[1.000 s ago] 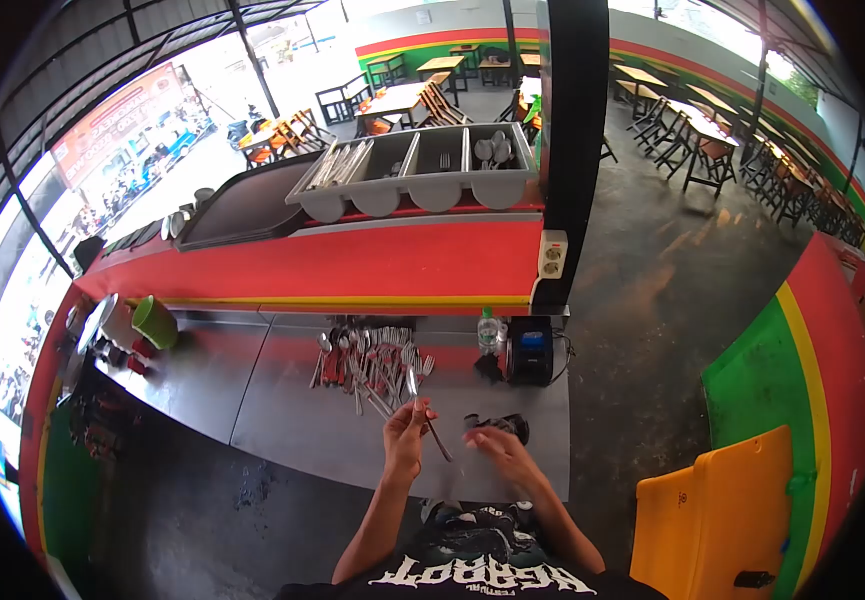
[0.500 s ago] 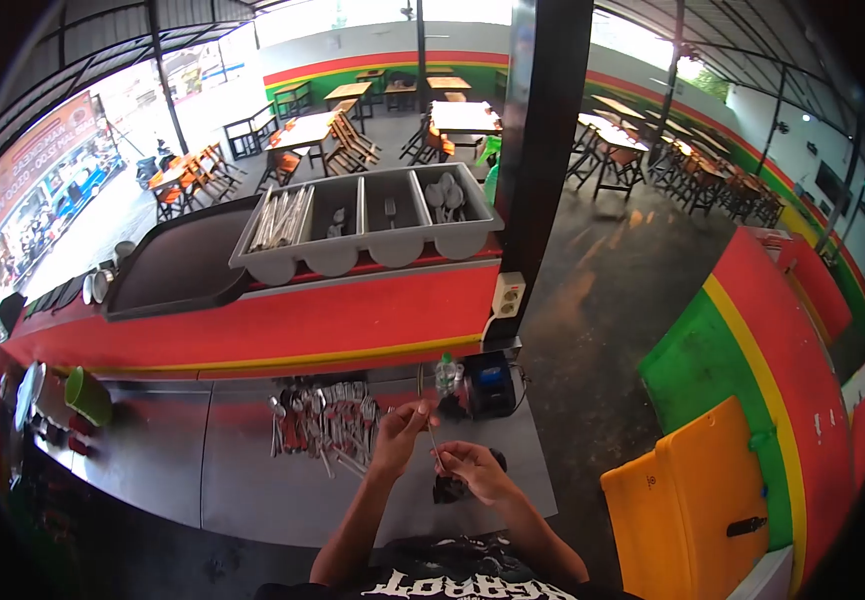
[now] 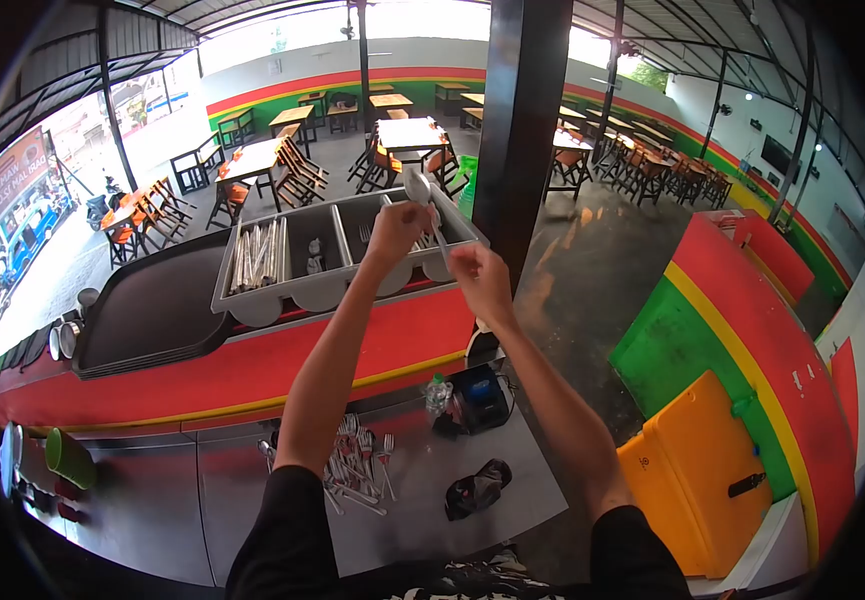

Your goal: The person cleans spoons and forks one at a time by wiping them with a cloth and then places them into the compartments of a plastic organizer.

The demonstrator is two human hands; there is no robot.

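My left hand (image 3: 398, 234) is raised over the grey cutlery tray (image 3: 262, 306), its fingers closed around the neck of a metal spoon (image 3: 418, 187) just below the bowl. The spoon stands bowl up, tilted. Lower down, the fingers of my right hand (image 3: 484, 284) pinch the end of its handle. Both hands hide part of the right-hand compartments. Thin pale sticks (image 3: 259, 253) fill the left compartment, and a few pieces of cutlery (image 3: 315, 256) lie in the one beside it. Below, on the metal counter, is a pile of forks and spoons (image 3: 360, 462), partly covered by my left forearm.
A stack of dark trays (image 3: 142, 300) lies left of the cutlery tray on the red ledge. A black pillar (image 3: 522, 150) rises at its right end. On the counter are a dark device (image 3: 482, 398), a black plastic bag (image 3: 477, 490) and a green container (image 3: 72, 458).
Both hands have gone up and forward, from over the counter to above the cutlery tray's right end, with the spoon between them. The view has shifted a little.
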